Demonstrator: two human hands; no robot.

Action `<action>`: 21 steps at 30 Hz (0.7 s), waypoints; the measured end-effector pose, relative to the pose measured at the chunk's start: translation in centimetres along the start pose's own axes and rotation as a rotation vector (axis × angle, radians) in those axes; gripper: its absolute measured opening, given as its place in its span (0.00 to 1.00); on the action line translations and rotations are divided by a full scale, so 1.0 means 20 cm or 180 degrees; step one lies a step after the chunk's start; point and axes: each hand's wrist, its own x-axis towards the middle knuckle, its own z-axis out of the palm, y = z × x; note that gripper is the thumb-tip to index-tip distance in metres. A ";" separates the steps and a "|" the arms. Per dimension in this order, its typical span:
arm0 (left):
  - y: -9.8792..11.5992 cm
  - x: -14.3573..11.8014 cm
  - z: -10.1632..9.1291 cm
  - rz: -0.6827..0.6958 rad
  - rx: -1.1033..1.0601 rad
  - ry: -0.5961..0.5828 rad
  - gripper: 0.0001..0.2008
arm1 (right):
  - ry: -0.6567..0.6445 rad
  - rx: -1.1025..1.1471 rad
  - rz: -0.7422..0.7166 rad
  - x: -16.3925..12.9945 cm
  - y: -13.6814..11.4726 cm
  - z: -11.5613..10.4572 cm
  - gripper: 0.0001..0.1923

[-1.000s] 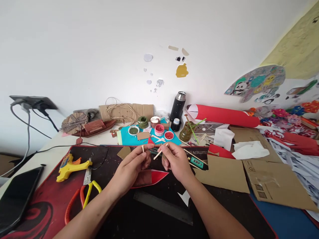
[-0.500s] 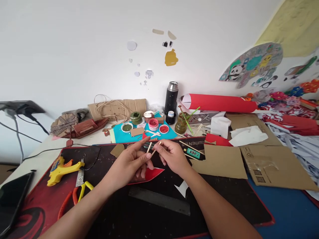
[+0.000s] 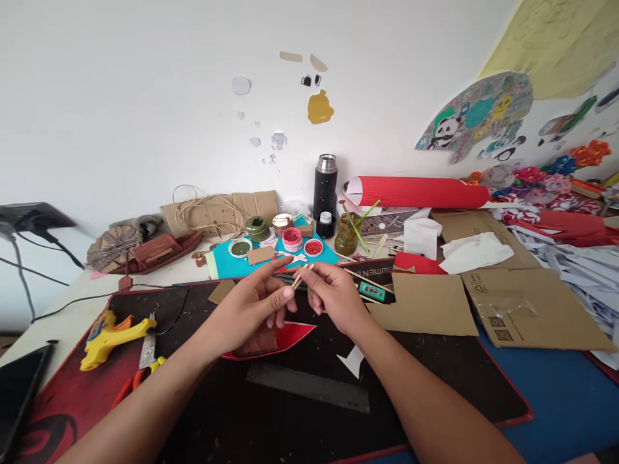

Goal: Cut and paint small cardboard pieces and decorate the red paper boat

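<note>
While the hands were apart a sec ago, I now see the left hand (image 3: 251,306) & right hand (image 3: 333,298) brought together over the black mat (image 3: 435,380), each pinching a thin wooden stick (image 3: 300,277); the two sticks, separate before, now lie side by side, tips touching, held betw. both sets of fingertips just above the red paper boat (image 3: 290,335). View has shifted too: glue gun (image 3: 113,330) & scissors (image 3: 145,354) sit lower-left vs earlier, phone (image 3: 19,393) now mostly cut off at the left edge. Boat's rear half is hidden behind the left hand, so can't tell its full shape. How far each stick runs inside the grip is hidden by fingers. Grey ruler (image 3: 309,386) lies near the boat, on the side toward me, apart from it. Paint pots (image 3: 293,237) at the back are too small to read
</note>
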 end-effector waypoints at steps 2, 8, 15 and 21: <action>0.02 0.01 -0.01 0.0136 0.0018 0.0064 0.35 | 0.0258 0.0151 -0.0064 0.01 0.00 -0.01 0.21; 0.00 0.02 -0.01 0.0342 0.0370 0.0273 0.21 | 0.0373 0.0228 -0.0069 0.02 0.01 -0.01 0.22; -0.02 0.03 0.01 0.0551 0.0732 0.0637 0.10 | 0.0313 0.0160 -0.0010 0.00 0.02 0.02 0.23; -0.02 0.03 0.00 0.0606 0.0765 0.0990 0.14 | 0.0307 0.0054 -0.0003 0.00 0.03 0.01 0.23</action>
